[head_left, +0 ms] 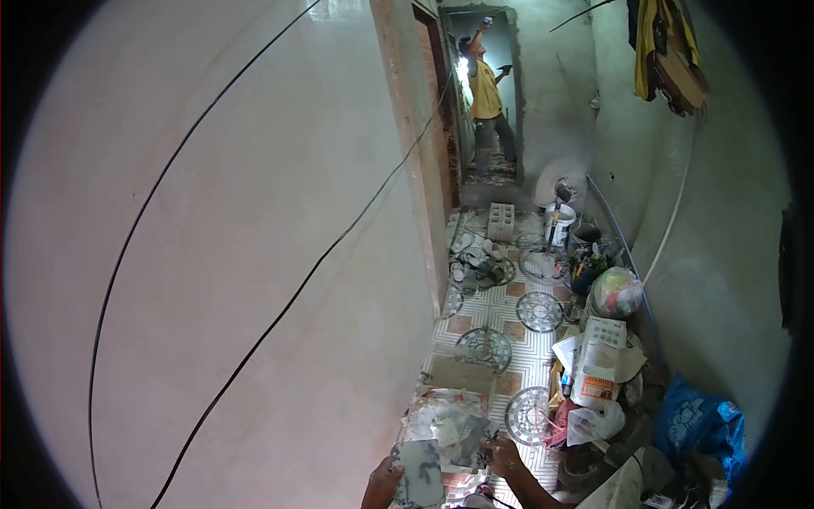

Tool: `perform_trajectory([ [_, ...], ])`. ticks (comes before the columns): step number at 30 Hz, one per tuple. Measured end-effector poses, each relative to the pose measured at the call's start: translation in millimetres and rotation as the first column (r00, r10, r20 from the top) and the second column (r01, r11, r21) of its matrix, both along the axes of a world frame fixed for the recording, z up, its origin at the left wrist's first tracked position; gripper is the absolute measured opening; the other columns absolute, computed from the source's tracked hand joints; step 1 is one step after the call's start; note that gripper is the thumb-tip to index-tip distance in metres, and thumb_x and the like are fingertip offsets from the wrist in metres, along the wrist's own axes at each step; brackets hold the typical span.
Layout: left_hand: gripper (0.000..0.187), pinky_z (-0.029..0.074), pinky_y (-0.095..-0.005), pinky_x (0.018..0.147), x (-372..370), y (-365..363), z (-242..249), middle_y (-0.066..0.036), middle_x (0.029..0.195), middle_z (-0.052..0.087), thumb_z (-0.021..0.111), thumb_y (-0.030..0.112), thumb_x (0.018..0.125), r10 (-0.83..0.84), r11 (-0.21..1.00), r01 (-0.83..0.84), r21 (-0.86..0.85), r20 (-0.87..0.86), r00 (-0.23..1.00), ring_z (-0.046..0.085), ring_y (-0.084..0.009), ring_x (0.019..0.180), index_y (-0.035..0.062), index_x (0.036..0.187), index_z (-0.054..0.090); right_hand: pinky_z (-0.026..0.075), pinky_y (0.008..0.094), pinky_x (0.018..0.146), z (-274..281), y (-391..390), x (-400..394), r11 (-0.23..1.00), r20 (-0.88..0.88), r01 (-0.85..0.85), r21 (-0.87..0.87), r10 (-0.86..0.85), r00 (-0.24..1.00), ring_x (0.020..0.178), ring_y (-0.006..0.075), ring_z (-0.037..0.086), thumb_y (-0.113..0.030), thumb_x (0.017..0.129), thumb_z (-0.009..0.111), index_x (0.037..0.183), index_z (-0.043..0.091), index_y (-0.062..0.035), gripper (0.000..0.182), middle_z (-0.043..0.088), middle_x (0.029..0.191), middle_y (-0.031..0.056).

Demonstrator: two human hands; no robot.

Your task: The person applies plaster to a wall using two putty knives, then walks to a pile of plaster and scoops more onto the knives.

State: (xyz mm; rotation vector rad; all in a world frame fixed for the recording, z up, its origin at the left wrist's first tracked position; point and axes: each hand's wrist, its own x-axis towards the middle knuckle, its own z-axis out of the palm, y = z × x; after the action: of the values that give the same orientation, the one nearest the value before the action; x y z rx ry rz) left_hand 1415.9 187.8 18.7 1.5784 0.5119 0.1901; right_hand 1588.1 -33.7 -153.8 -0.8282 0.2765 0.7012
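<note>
At the bottom of the view my left hand (386,481) is closed on the edge of a pale rectangular plastering plate (420,473), marked with grey smears. My right hand (506,459) grips a darker flat trowel (468,447); its handle is hidden by the fingers. The two flat tools are held side by side, close together. Below and beyond them lies a crumpled, whitish-smeared plastic sheet (428,407) on the floor.
A smooth plastered wall (246,212) with hanging black cables fills the left. Along the right stand a white bucket (560,222), bags, a carton (600,360) and a blue sack (697,424). Shoes (479,265) lie near the doorway, where a person (487,93) reaches up.
</note>
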Motion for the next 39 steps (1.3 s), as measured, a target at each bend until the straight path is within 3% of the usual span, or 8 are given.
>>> perform_trajectory([
  [15, 0.038, 0.046, -0.0301, 0.075, 10, 11, -22, -0.007, 0.101, 0.061, 0.052, 0.024, 0.097, -0.109, 0.994, 0.109, 0.01, 0.05, 0.993, 0.052, -0.0142, 0.084, 0.0007, 0.127, 0.053, 0.05, 0.0387, 0.084, 1, -5, 0, 0.999, 0.034, 0.021, 0.038, -0.022, 0.999, 0.087, 0.0218, 0.061, -0.001, 0.091, 0.055, 0.116, 0.056, 0.0047, 0.025, 0.062, 0.098, 0.0075],
  [18, 0.037, 0.046, -0.0296, 0.076, 13, 12, -30, -0.007, 0.102, 0.061, 0.052, 0.021, 0.097, -0.107, 0.994, 0.107, 0.001, 0.029, 0.994, 0.053, -0.0141, 0.086, 0.0005, 0.127, 0.053, 0.052, 0.0399, 0.081, 0, -4, 2, 0.997, 0.015, 0.016, 0.075, -0.017, 1.0, 0.087, 0.023, 0.064, 0.0, 0.087, 0.061, 0.11, 0.057, -0.0028, 0.023, 0.063, 0.095, 0.0072],
  [25, 0.035, 0.046, -0.0296, 0.081, 15, 15, -31, -0.008, 0.108, 0.062, 0.052, 0.017, 0.096, -0.148, 0.989, 0.148, -0.006, -0.011, 0.989, 0.055, -0.0153, 0.094, 0.0, 0.127, 0.054, 0.051, 0.0361, 0.074, 22, 3, -1, 0.999, 0.032, 0.031, -0.043, -0.029, 0.999, 0.079, 0.0195, 0.062, -0.002, 0.089, 0.061, 0.105, 0.057, 0.0009, 0.017, 0.062, 0.09, 0.0068],
  [28, 0.036, 0.046, -0.0304, 0.084, 15, 10, -17, -0.009, 0.109, 0.062, 0.052, 0.019, 0.097, -0.155, 0.983, 0.145, 0.112, 0.089, 0.984, 0.055, -0.0165, 0.097, -0.0003, 0.127, 0.054, 0.051, 0.036, 0.074, 23, 2, -3, 0.999, 0.035, 0.013, -0.033, -0.012, 0.999, 0.079, 0.0194, 0.062, -0.002, 0.089, 0.061, 0.104, 0.058, 0.0015, 0.016, 0.063, 0.09, 0.0065],
  [31, 0.038, 0.045, -0.0311, 0.087, 12, 9, -11, -0.009, 0.112, 0.062, 0.051, 0.022, 0.098, -0.188, 0.979, 0.191, -0.066, 0.046, 0.981, 0.055, -0.0175, 0.101, -0.0005, 0.129, 0.054, 0.05, 0.0352, 0.079, -5, -3, 0, 0.993, 0.056, -0.01, -0.115, 0.016, 0.998, 0.085, 0.0197, 0.063, -0.005, 0.09, 0.063, 0.108, 0.06, 0.0028, 0.02, 0.064, 0.094, 0.007],
  [34, 0.04, 0.045, -0.0305, 0.085, 14, 6, -14, -0.008, 0.112, 0.062, 0.051, 0.026, 0.099, -0.173, 0.985, 0.173, -0.003, 0.04, 0.984, 0.054, -0.0166, 0.099, -0.0005, 0.129, 0.054, 0.049, 0.0351, 0.082, 3, -3, -4, 0.995, 0.065, 0.022, -0.094, -0.016, 0.998, 0.089, 0.0195, 0.062, -0.007, 0.091, 0.063, 0.111, 0.06, 0.0047, 0.024, 0.064, 0.097, 0.0074],
  [35, 0.04, 0.045, -0.0301, 0.084, 13, 3, -6, -0.007, 0.111, 0.062, 0.051, 0.027, 0.099, -0.185, 0.98, 0.19, -0.062, 0.089, 0.979, 0.054, -0.0164, 0.096, -0.0004, 0.128, 0.054, 0.051, 0.033, 0.074, 17, -3, -7, 0.996, 0.075, 0.062, -0.058, -0.058, 0.996, 0.078, 0.0184, 0.064, -0.008, 0.089, 0.066, 0.108, 0.061, 0.0077, 0.024, 0.065, 0.09, 0.0073],
  [39, 0.039, 0.045, -0.0293, 0.082, 14, 3, -21, -0.007, 0.109, 0.062, 0.051, 0.026, 0.1, -0.175, 0.983, 0.176, -0.053, 0.039, 0.984, 0.053, -0.0155, 0.094, -0.0004, 0.128, 0.054, 0.051, 0.0338, 0.073, 1, -9, -9, 0.991, 0.085, 0.085, -0.105, -0.076, 0.993, 0.077, 0.0187, 0.063, -0.006, 0.089, 0.065, 0.107, 0.061, 0.0079, 0.023, 0.064, 0.089, 0.0074],
])
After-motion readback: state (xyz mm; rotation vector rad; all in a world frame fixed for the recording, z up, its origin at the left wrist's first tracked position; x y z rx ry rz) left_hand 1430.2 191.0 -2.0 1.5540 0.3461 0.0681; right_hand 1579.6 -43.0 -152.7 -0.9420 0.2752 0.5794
